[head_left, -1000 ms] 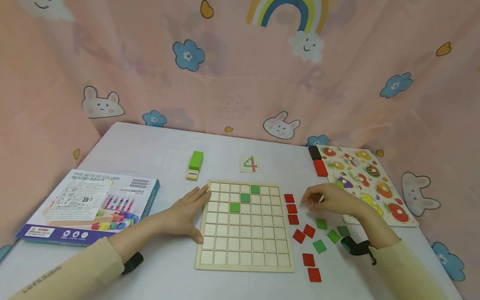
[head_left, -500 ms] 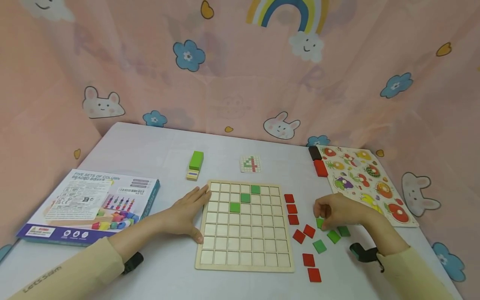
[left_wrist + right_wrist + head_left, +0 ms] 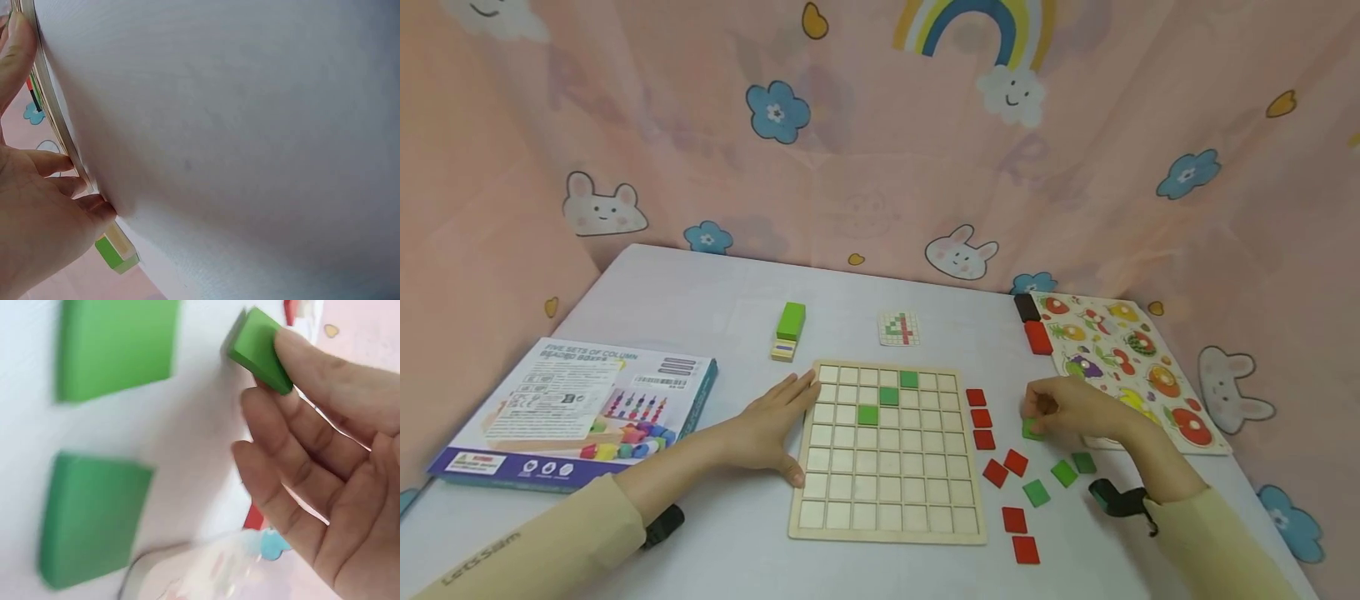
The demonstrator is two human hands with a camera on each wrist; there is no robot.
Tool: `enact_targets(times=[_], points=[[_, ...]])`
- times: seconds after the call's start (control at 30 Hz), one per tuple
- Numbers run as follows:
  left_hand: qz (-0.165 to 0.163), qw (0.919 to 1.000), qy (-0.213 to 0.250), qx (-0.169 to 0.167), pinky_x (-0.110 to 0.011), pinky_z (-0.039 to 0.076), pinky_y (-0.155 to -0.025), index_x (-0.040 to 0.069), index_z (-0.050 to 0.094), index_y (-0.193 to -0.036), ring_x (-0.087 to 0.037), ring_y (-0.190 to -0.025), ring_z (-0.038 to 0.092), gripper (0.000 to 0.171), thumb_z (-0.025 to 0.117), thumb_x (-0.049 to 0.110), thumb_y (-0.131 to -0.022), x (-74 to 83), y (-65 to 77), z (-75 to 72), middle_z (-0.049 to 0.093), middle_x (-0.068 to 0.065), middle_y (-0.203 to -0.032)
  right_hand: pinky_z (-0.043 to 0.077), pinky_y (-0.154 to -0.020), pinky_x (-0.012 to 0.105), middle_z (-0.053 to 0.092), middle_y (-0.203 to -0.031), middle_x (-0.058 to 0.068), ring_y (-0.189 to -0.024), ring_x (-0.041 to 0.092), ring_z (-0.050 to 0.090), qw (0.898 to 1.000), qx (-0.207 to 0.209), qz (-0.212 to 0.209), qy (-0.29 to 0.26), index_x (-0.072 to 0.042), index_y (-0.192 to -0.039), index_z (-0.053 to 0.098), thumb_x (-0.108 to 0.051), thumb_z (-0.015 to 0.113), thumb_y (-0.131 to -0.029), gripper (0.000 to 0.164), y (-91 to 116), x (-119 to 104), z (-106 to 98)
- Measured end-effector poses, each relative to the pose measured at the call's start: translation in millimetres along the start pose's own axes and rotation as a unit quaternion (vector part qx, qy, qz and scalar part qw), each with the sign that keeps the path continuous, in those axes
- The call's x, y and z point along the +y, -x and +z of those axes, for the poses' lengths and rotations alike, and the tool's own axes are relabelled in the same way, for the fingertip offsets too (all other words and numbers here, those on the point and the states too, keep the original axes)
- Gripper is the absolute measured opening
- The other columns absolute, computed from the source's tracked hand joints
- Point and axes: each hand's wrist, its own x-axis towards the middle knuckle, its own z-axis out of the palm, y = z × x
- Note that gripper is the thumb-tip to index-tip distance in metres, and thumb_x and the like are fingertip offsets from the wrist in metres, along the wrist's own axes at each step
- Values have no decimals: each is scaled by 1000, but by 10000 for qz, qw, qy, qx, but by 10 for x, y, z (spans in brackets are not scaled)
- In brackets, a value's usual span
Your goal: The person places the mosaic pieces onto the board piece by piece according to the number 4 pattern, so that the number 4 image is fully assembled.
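Observation:
My right hand (image 3: 1071, 406) pinches a green square tile (image 3: 261, 350) between thumb and fingers, just off the table in the right wrist view. On the left edge of the wooden grid board (image 3: 887, 535) rests my left hand (image 3: 771, 433), fingers spread and fairly straight. Three green tiles sit in the board's upper cells on a diagonal, one of them a green tile (image 3: 868, 414). Right of the board lie several loose red tiles (image 3: 1014, 520) and three green ones, among them a green tile (image 3: 1036, 492). Behind the board is a small pattern card (image 3: 899, 328).
A flat toy box (image 3: 572, 408) lies at the left. A green block (image 3: 791, 320) stands behind the board with a stack of cards. At the far right is a fruit puzzle board (image 3: 1138, 375), with a red block (image 3: 1038, 337) and a black block (image 3: 1027, 307) beside it.
My right hand has moved right to a green tile, gripped it and shifted it slightly left, away from the others. The left hand has stayed on the board's edge.

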Motion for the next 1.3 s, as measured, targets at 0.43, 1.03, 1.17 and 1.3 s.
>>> enact_targets(times=[0.43, 1.03, 1.17, 1.3], points=[[22, 10000, 36, -9, -76, 18, -113, -2, 19, -156, -49, -153, 5, 130, 90, 43, -57, 3, 8, -8, 8, -23, -166, 51, -70, 20, 69, -89, 0, -82, 12, 60, 9897, 872, -991, -547, -12, -99, 67, -6, 69, -90, 12, -499, -758, 226], [-35, 10000, 28, -47, -76, 20, -112, -1, 20, -156, -49, -153, 6, 129, 90, 44, -58, 13, 7, -23, 8, -22, -167, 54, -73, 17, 73, -88, -2, -78, 3, 63, 9813, 298, -1737, -778, -15, -95, 73, -8, 72, -87, 11, -899, -1779, 759], [-27, 10000, 26, -47, -76, 20, -112, -2, 20, -156, -49, -153, 6, 128, 90, 43, -58, 25, 14, -31, 8, -22, -167, 53, -71, 17, 73, -87, -2, -76, 3, 62, 9844, 292, -1608, -658, -16, -94, 73, -7, 71, -87, 12, -929, -1852, 808], [-45, 9999, 86, -79, -75, 19, -113, -2, 19, -156, -49, -153, 5, 128, 90, 41, -59, 40, 27, -41, 7, -22, -167, 51, -71, 17, 73, -85, -4, -76, 3, 60, 9863, 263, -1562, -448, -16, -92, 74, -6, 70, -86, 12, -930, -1909, 838]])
